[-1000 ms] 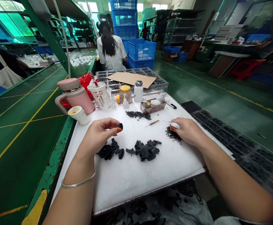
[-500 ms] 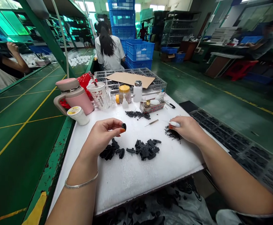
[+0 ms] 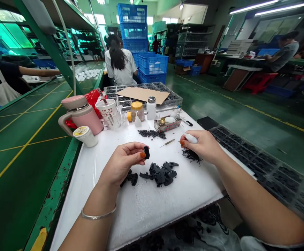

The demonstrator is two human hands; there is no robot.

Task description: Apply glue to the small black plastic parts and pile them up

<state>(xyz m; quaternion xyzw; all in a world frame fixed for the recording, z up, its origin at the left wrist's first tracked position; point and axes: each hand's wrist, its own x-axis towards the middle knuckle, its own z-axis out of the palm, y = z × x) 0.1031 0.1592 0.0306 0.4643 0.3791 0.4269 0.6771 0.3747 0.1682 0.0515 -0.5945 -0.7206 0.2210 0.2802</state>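
Between thumb and fingers, my left hand (image 3: 127, 158) pinches a small black plastic part (image 3: 146, 152) above the white tabletop (image 3: 152, 209). My right hand (image 3: 203, 144) is closed around a small white squeeze bottle (image 3: 191, 138). A thin dark sliver shows at its fingertips, too fine to name for sure. Just below that hand lies a heap of thin black pins (image 3: 191, 156). One pile of black plastic parts (image 3: 159, 173) sits mid-table, and a smaller pile of black parts (image 3: 132, 178) is partly hidden by my left hand.
Tiny black pieces (image 3: 152, 134) and a thin needle-like tool (image 3: 167, 143) lie farther back. Behind stand a pink flask (image 3: 85, 116), a paper cup (image 3: 110, 113), a white bottle (image 3: 151, 108) and a small box (image 3: 167, 123). Divided trays (image 3: 261, 157) are at right. A co-worker (image 3: 120, 62) sits ahead.
My left hand has moved right with the black part, toward the middle of the table. My right hand has drawn slightly left, and a thin dark sliver now shows at its fingertips.
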